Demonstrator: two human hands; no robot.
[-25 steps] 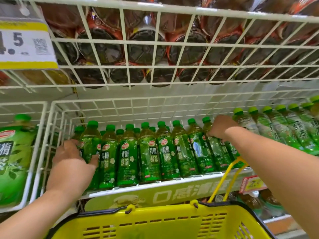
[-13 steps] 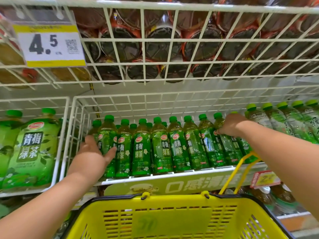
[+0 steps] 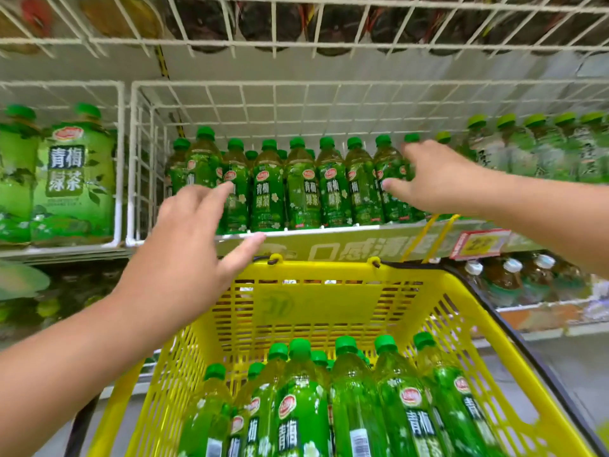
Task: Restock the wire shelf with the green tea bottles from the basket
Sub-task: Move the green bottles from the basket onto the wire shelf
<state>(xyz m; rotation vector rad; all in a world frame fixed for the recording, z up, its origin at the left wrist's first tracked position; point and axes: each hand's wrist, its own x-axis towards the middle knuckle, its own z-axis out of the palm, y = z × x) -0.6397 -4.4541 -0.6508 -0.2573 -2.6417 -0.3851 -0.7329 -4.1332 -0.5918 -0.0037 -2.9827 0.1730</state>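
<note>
Green tea bottles: small clear bottles (image 3: 298,420) with green caps, yellow-green tea, and green labels bearing a red oval logo, white flowers and dark Chinese characters.
Basket: a yellow slatted plastic basket (image 3: 316,305) at 6 o'clock, black-rimmed, holding a packed group of these bottles leaning toward the viewer, caps up; its far half is bare.
Wire shelf: the white wire shelf (image 3: 296,103) at 12 o'clock carries an upright row of the same bottles (image 3: 268,192) across its front edge, with more caps behind.
Left hand: the left hand (image 3: 188,245) is spread wide and holds nothing, at 9 to 10 o'clock of the basket, its fingertips in front of the leftmost shelf bottles.
Right hand: the right hand (image 3: 438,176) is open with loose fingers, empty, in front of the shelf bottles at 2 o'clock.
Neighbours: large green tea bottles (image 3: 74,173) stand in the wire bay at 9 o'clock; paler-labelled bottles (image 3: 534,146) at 3 o'clock are blurred.
Hard to make out: dark bottle bases show through the upper wire rack (image 3: 296,24); the basket's handles (image 3: 438,235) are partly behind the right forearm; the lower basket bottles are cut off by the frame edge; the red price tag (image 3: 479,244) is unreadable.
</note>
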